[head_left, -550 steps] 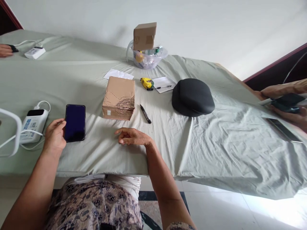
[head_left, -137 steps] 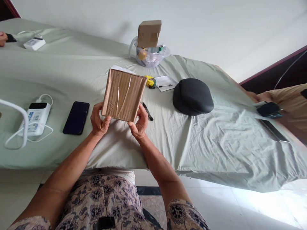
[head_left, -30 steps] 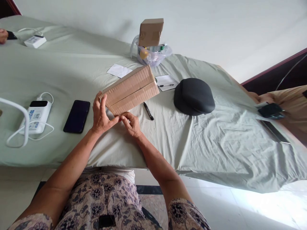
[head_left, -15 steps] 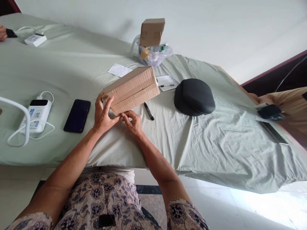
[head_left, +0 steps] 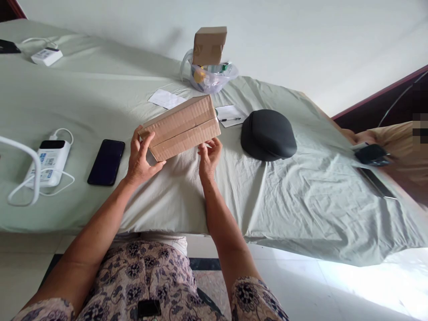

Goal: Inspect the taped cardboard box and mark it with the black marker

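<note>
A sealed cardboard box (head_left: 185, 130) is held tilted over the table, its taped seam facing me. My left hand (head_left: 142, 156) grips its left end, with the thumb under the lower corner and fingers on the side. Close by the box's lower right edge is my right hand (head_left: 210, 157), its fingers curled. Whether it touches the box or pinches something is unclear. The black marker is out of sight, at the spot my right hand covers. Sheets of white paper (head_left: 165, 98) lie behind the box, with a pen (head_left: 230, 119) on the right-hand one.
A black case (head_left: 269, 135) stands to the right. Left are a dark phone (head_left: 106, 162) and a white power bank (head_left: 49, 162) with a cable. At the back, a basket (head_left: 214, 82) bears another cardboard box (head_left: 209, 46). A person sits at the far right.
My right hand has moved from the box's lower left corner to its lower right edge, over where the marker lay. My left hand keeps hold of the box.
</note>
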{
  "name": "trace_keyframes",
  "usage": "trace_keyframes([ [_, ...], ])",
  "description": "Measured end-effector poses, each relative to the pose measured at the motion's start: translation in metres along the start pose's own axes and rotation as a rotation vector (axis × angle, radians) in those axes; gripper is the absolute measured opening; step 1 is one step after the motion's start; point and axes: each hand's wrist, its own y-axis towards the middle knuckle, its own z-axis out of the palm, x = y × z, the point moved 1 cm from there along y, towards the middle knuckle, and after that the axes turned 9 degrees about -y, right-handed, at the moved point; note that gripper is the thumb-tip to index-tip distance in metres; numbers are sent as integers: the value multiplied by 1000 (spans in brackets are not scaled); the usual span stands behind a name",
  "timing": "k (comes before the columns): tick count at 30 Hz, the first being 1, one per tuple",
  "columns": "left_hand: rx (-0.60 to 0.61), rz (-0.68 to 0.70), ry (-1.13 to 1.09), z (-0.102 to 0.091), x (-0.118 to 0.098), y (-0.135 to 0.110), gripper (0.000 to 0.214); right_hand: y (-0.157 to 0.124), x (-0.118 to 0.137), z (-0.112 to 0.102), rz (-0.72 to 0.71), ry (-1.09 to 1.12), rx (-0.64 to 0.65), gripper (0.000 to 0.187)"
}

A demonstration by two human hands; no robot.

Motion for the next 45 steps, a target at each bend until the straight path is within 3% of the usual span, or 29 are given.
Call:
trace_keyframes([
  [6, 10, 24, -11, 2, -1, -1, 100, 9, 7, -14, 46, 52, -46, 51],
  [13, 40, -8, -90, -2, 4, 1, 104, 3, 9, -12, 70, 23, -48, 39],
  [18, 35, -35, -235, -8, 13, 2, 103, 4, 6, -12, 0, -4, -28, 33],
  [22, -9, -153, -403, -9, 17, 1, 91, 6, 6, -14, -50, -6, 25, 29],
  [27, -79, -239, -425, -8, 14, 3, 90, 5, 2, -12, -45, -98, 54, 42],
  [32, -154, -249, -417, -9, 17, 4, 65, -1, 1, -7, 12, -161, 88, 54],
  [40, -232, -232, -407, -10, 21, 4, 44, -6, 14, -8, -35, -226, 148, 68],
  [45, -279, -353, -351, -12, 22, 1, 41, -7, 14, -4, -37, -240, 183, 68],
])
